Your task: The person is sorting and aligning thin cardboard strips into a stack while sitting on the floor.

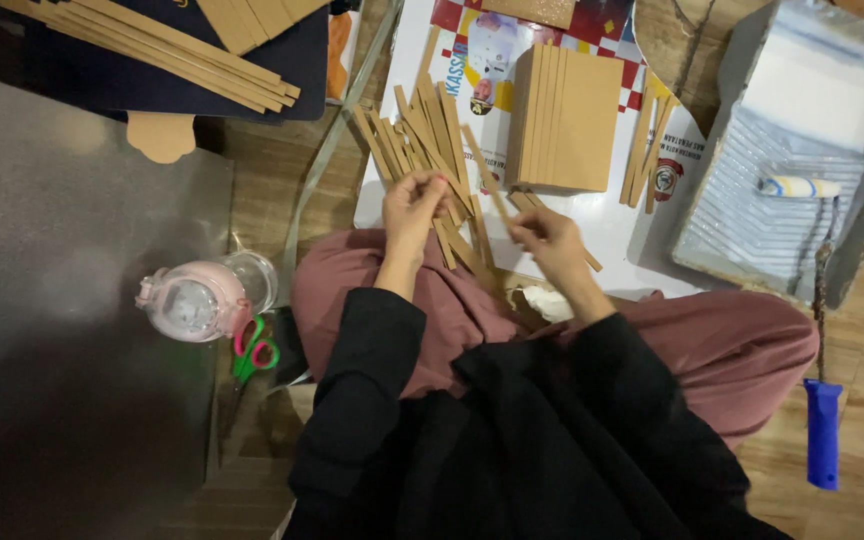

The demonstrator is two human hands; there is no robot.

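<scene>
Here: left hand [412, 205] gripping a fan of cardboard strips [430, 140]; right hand [544, 235] pinching a single strip [485, 172] beside the fan. Stack of cardboard panels [564, 118] just beyond the fan; scissors [252, 352] well left.

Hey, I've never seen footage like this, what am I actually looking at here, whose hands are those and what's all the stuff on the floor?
This is one picture from a camera worn on a person's head, looking down at their own lap and hands; no machine is involved. The person sits on a wooden floor. The left hand grips a fanned bundle of thin tan strips, and the right hand pinches a single strip. Ahead lie a stack of tan boards on printed white cardboard, a paint tray holding a small roller, and a blue roller handle. To the left stand a pink-lidded bottle and scissors.
</scene>
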